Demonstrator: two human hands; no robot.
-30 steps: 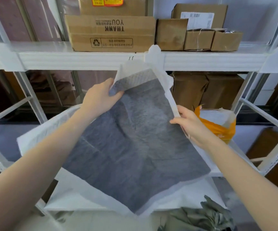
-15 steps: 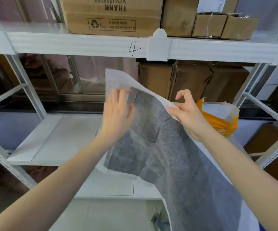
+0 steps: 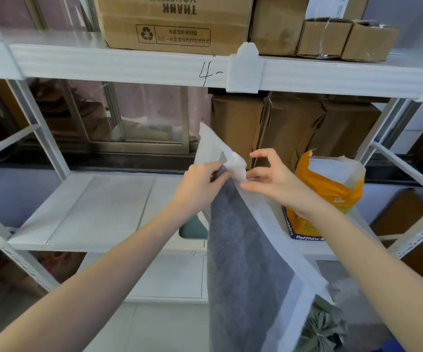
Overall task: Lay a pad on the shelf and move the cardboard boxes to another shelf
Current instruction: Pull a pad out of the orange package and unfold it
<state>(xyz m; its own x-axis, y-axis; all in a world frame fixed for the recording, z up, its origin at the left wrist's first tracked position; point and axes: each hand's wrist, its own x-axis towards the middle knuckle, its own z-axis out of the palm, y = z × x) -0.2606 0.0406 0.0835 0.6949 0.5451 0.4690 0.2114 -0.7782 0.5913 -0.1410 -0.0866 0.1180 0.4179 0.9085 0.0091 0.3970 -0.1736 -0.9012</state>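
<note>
The pad (image 3: pixel 251 262) is held up in front of the middle shelf (image 3: pixel 98 207), hanging folded with its grey face outward and a white border down the right edge. Its top corner is pinched by the left hand (image 3: pixel 200 184), closed with thumb against fingers, and by the right hand (image 3: pixel 271 179), where thumb and lower fingers are closed on the white edge while the forefinger is lifted clear.

The step in hand appears to be unfolding. It would be done best if the layers at the pinched corner were parted and the hands drawn apart along the top edge, so that the sheet opens fully before it is lowered. The far edge should be laid first toward the back of the shelf, then smoothed forward. The orange bag (image 3: pixel 329 196) on the right of the shelf could catch the pad and should be avoided. The cardboard boxes (image 3: pixel 276 26) sit on the upper shelf, untouched.
</note>
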